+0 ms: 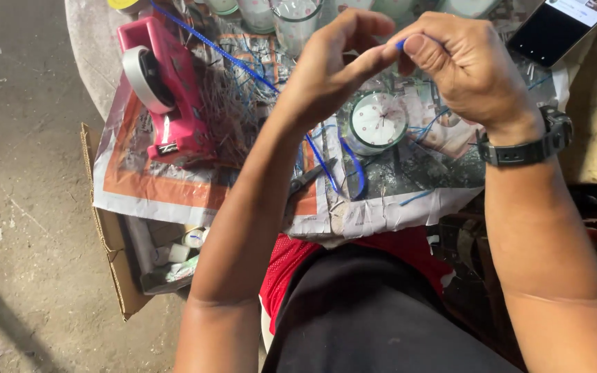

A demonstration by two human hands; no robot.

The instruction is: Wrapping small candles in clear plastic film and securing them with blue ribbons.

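— Two knees first, nearest the camera, in black shorts (374,311) over a strip of red cloth; what lies just past them?

— Printed paper (174,186) spread over the work surface, its near edge hanging toward the lap; on it a pair of scissors (309,178), partly hidden by the left forearm, and a loop of blue ribbon (350,166) beside a small round clock face (378,121) with a green rim.

— And the hands?

— Raised above the clock, close together; the left hand (329,65) pinches with thumb and forefinger, the right hand (461,65) (a dark watch (530,145) on its wrist) is closed on a blue ribbon end (400,43) that shows between the fingertips of both.

— Off to the side?

— A pink tape dispenser (167,90) on the left with shredded strips around it; below the paper, an open cardboard box (122,262) on the floor.

— Farthest back?

— A row of glass jars (295,21) along the far edge; a phone (564,24) at the right corner.
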